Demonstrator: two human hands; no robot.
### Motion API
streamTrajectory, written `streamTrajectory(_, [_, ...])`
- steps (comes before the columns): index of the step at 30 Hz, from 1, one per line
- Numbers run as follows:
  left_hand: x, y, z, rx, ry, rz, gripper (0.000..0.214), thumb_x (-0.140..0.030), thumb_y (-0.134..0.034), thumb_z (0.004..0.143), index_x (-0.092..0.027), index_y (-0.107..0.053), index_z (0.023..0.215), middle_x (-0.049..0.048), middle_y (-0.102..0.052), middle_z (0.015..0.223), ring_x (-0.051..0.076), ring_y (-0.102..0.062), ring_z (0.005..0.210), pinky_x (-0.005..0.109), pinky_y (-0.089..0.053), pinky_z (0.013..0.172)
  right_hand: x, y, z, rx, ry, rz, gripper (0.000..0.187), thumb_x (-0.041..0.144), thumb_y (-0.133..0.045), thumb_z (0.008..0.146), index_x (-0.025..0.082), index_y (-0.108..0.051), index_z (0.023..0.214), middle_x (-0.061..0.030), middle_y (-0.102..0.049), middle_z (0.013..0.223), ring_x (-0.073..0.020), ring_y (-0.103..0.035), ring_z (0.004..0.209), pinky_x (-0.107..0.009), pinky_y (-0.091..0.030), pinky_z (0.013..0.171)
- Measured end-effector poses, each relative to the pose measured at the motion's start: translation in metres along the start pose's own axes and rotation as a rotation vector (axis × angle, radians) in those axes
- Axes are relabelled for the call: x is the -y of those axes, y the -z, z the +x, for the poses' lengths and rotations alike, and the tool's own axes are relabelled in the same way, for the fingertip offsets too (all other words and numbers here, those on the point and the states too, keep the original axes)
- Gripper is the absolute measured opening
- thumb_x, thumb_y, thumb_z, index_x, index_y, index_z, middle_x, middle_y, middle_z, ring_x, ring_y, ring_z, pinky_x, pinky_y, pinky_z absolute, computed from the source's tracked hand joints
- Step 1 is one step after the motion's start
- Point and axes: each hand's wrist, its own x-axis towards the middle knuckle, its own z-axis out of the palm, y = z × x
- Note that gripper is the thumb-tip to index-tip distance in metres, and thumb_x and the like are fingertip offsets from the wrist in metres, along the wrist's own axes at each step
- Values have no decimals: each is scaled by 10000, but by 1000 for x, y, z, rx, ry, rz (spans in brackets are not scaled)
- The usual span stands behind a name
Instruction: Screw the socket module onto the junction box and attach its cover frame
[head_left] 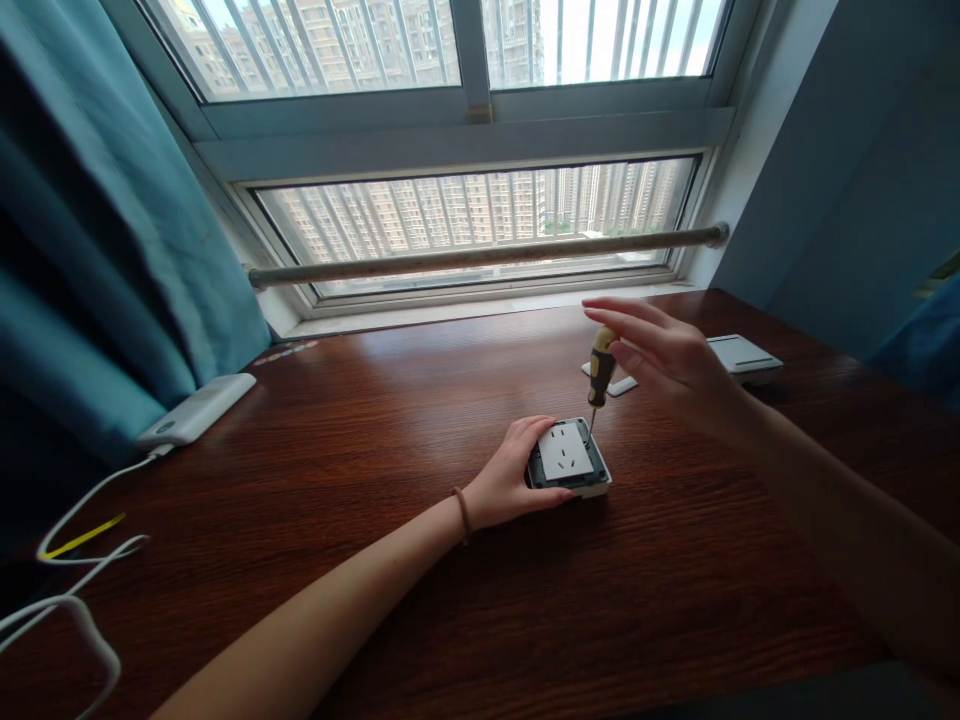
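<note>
My left hand is wrapped around the left side of a wall socket, with fingers along its back edge and the thumb along its front. The socket lies face up on the table, a white slotted panel in the middle of a dark frame and a white base. A yellow-and-black screwdriver stands nearly upright, its tip at the right side of the socket's frame. My right hand holds the top of the handle between the thumb and fairly straight fingers. The exact spot under the tip is too small to make out.
Behind the screwdriver lie flat white pieces, partly hidden. A white box-like item sits at the right. To the left are a white power strip, its white cable and a blue curtain. A window rail crosses behind the wooden table.
</note>
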Motion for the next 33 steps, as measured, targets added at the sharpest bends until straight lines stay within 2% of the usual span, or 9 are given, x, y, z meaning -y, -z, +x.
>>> streamTrajectory(4, [0, -1, 0, -10, 4, -13, 788, -463, -698, 650, -189, -350, 1302, 122, -384, 1322, 265, -336, 1243, 429, -277, 1073, 3, 10, 2, 176, -160, 237, 258, 255, -542, 840, 212, -605, 1085, -65, -642, 1055, -203, -610, 967, -374, -510, 861])
streamTrajectory(7, [-1, -1, 1, -13, 5, -27, 786, -454, -705, 644, -202, -353, 1301, 120, -389, 1319, 276, -339, 1241, 451, -281, 1065, 6, 0, -3, 16, -291, 278, 286, 346, -687, 719, 188, -622, 947, -32, -664, 825, -191, -651, 779, -339, -558, 718])
streamTrajectory(10, [-2, -1, 1, -9, 10, -22, 788, -449, -702, 650, -205, -344, 1308, 121, -381, 1327, 275, -330, 1249, 456, -273, 1069, 7, -12, -8, -145, -229, 66, 328, 378, -726, 673, 196, -631, 929, -20, -627, 767, -174, -627, 709, -328, -545, 672])
streamTrajectory(12, [-2, 0, 1, -8, 12, -15, 787, -452, -698, 653, -201, -342, 1309, 122, -377, 1330, 271, -327, 1253, 450, -269, 1073, 7, -15, -9, -169, -126, -67, 288, 378, -708, 697, 209, -651, 923, -33, -624, 793, -174, -617, 725, -328, -531, 688])
streamTrajectory(17, [-2, 0, 0, -7, 9, -14, 785, -455, -700, 650, -192, -351, 1302, 124, -386, 1322, 270, -332, 1247, 442, -270, 1073, 7, 4, 0, 15, -25, -48, 248, 271, -541, 845, 197, -623, 1067, -90, -605, 1123, -212, -577, 1026, -374, -478, 888])
streamTrajectory(21, [-1, -1, 0, -14, 16, -18, 785, -452, -703, 646, -192, -352, 1298, 131, -384, 1322, 279, -335, 1244, 456, -271, 1065, 5, 12, 3, 96, -219, 234, 207, 257, -582, 811, 184, -641, 996, -73, -640, 1094, -211, -597, 1022, -380, -499, 895])
streamTrajectory(25, [-2, 0, 0, -7, 21, -16, 783, -448, -701, 649, -192, -350, 1300, 136, -384, 1322, 279, -331, 1247, 464, -266, 1066, 0, -3, -3, -82, -360, 318, 259, 331, -703, 697, 193, -604, 892, -39, -679, 824, -186, -658, 748, -330, -568, 657])
streamTrajectory(29, [-3, 0, 0, -8, 22, -21, 788, -440, -707, 644, -200, -350, 1305, 129, -385, 1322, 284, -332, 1244, 469, -268, 1064, -1, -13, -7, -224, -235, 53, 314, 351, -737, 663, 224, -606, 918, 6, -618, 717, -151, -614, 660, -296, -532, 615])
streamTrajectory(33, [-3, 0, 0, -7, 17, -6, 793, -454, -701, 649, -184, -347, 1305, 128, -377, 1323, 266, -329, 1245, 435, -267, 1075, 5, 1, -2, -88, -57, -77, 146, 317, -634, 777, 220, -665, 881, -64, -640, 947, -199, -617, 860, -348, -513, 767])
